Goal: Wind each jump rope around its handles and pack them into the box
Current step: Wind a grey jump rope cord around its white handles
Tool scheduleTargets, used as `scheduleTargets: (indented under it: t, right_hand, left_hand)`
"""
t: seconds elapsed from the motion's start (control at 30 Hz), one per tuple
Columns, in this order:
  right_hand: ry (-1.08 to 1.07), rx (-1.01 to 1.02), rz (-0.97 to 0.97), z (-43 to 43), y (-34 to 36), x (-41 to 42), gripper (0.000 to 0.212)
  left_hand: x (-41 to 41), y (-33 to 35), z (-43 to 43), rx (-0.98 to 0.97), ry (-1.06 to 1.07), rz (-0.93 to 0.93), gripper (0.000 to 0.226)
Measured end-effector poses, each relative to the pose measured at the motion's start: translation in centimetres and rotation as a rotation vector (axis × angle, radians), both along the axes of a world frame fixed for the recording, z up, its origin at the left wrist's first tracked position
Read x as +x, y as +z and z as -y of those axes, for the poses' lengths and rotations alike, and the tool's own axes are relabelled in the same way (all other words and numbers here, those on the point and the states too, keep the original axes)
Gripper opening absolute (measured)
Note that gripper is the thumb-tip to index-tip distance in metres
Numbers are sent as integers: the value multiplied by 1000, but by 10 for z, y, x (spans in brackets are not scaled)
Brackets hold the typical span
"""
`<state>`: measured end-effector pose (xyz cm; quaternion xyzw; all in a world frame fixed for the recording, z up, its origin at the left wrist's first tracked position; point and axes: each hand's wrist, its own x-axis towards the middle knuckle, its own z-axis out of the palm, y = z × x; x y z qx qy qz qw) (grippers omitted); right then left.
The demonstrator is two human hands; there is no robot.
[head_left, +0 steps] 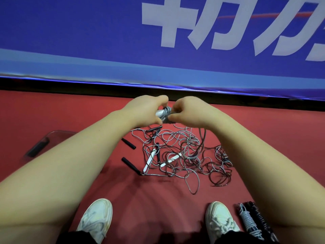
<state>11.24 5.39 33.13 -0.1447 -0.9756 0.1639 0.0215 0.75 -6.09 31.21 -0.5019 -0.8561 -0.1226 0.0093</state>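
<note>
My left hand (146, 110) grips white jump rope handles (160, 113) with grey rope (167, 111) coiled around them, held above the red floor. My right hand (186, 110) pinches the grey rope at the coil. A strand hangs down from the hands to a tangled pile of grey and black ropes (184, 152) with white handles (151, 158) and black handles (129, 143). A clear plastic box (52, 138) lies at the left, partly hidden behind my left forearm. Two wound ropes (253, 219), one grey and one black, lie by my right shoe.
A blue banner wall (158, 41) with white lettering stands just beyond the pile. My two white shoes (95, 219) rest on the red floor (149, 191) at the bottom of the view.
</note>
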Motion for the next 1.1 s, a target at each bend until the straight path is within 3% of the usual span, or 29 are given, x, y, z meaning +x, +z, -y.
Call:
scheduleTargets:
  t: [0.07,0.17,0.27,0.37,0.5,0.6,0.7,0.87,1.0,1.1]
  right_hand:
    - [73,338,-9,-2,6,3,19]
    - [212,554,-34,-7,12,7,21]
    - [321,657,-114,-19,8,12,23]
    - [381,624,-177,-32,2,13,33]
    - [389,436,-162,-46,-8,13,33]
    - [212,284,-192,-63,-17,17,31]
    - [130,-72,-228,-64,-32,20,28]
    - [2,-586,-323,-49,-35,17,32]
    - [-78,-629,-147,-36,-40,18,36]
    - [-15,-774,-288,-20,-51,3,25]
  left_hand:
    - [2,-9,-4,-65,-32,-23,48]
    - [6,-19,-9,-164,-69,-15,46]
    - [6,-18,-10,-189,-113,21,43]
    - [6,-17,-9,-169,-196,121,31]
    - [12,-20,-7,-200,-329,258,32]
    - [22,-20,-6,-203,-442,453,29]
    - [33,-10,-8,-139,-476,633,32]
    - [31,10,-8,76,-373,711,45]
    - [28,17,-8,311,-341,922,48]
    - [20,21,-11,486,-240,1001,40]
